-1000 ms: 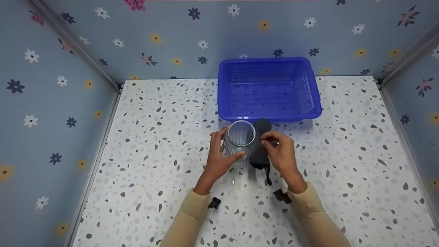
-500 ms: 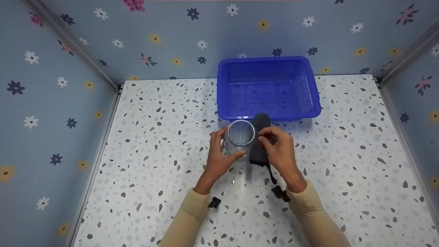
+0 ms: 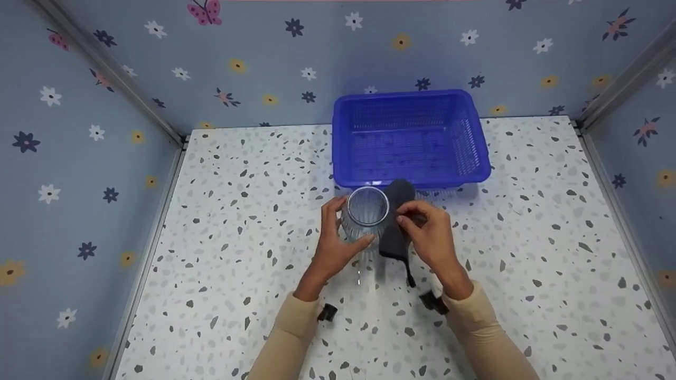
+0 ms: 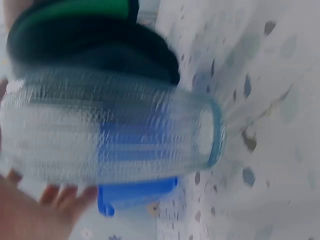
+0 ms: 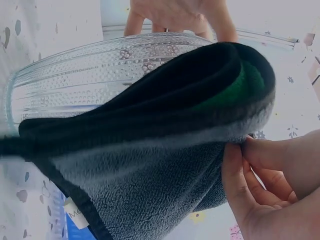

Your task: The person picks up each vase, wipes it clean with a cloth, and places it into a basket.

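Staged booth: floral-papered walls (image 3: 296, 58), speckled tabletop (image 3: 237, 211).

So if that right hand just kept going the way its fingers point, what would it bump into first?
The right hand pinches a folded dark grey cloth that lies against the ribbed clear glass vase. Its fingers point left and away, so they would probably meet the vase first; the blue plastic basket lies beyond it, though depth is unclear.

Two bare hands, long beige sleeves

The left hand (image 3: 331, 248) and right hand (image 3: 434, 240) wear no gloves or rings. Each forearm is covered to the wrist by a snug, plain beige sleeve: left sleeve (image 3: 285, 343), right sleeve (image 3: 486, 338). A small black camera mount sits at each wrist, the left mount (image 3: 327, 312) and the right mount (image 3: 434, 302).
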{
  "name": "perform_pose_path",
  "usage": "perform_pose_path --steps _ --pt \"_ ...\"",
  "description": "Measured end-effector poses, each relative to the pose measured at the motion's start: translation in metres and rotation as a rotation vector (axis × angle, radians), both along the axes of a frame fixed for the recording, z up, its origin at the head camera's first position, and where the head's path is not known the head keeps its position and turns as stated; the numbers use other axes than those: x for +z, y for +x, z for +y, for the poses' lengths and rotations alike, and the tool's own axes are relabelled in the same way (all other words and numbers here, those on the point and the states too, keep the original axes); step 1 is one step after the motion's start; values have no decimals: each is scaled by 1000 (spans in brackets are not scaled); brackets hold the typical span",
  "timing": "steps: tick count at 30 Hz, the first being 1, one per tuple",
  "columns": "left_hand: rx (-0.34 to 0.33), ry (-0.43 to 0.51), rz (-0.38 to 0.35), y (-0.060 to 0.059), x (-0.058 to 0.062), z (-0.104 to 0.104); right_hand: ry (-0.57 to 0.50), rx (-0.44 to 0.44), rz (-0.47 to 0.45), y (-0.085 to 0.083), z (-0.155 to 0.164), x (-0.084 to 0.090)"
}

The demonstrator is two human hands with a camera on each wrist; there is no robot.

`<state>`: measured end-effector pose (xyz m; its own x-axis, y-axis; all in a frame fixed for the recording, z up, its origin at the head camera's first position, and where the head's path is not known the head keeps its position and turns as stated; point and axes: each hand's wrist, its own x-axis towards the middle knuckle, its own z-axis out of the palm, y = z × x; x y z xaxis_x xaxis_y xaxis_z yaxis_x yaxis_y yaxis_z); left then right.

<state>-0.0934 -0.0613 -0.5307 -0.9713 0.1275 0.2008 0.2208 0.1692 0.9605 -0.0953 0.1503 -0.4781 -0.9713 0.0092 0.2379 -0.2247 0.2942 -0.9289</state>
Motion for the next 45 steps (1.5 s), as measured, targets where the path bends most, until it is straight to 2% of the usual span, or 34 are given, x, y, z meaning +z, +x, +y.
perform_pose_path --steps 3,7,12,16,19,22,25,30,33,39,45 --pt "-83 80 -32 -3 -2 -7 2 -4 -14 0 1 0" --pt "-88 83 -38 -3 -3 -7 5 -7 -20 0 1 2" --pt "0 22 18 1 -2 -1 4 14 -31 3 0 5" --pt "116 -91 69 7 -2 7 1 28 -28 5 -1 6" --pt "162 -167 101 10 -1 10 6 29 -18 4 -2 5" --pt "150 -188 133 8 0 8 3 27 -1 3 -3 3" --pt "102 -151 142 3 3 2 18 30 34 2 -3 1" --pt "49 -104 65 -2 7 -4 54 35 95 0 -4 -1" --pt "52 -101 43 -2 8 -4 72 43 103 0 -3 0" --pt "67 -104 61 -2 6 -2 107 65 102 1 -2 5" --pt "68 -97 55 -3 5 -1 179 35 120 -2 -4 6"
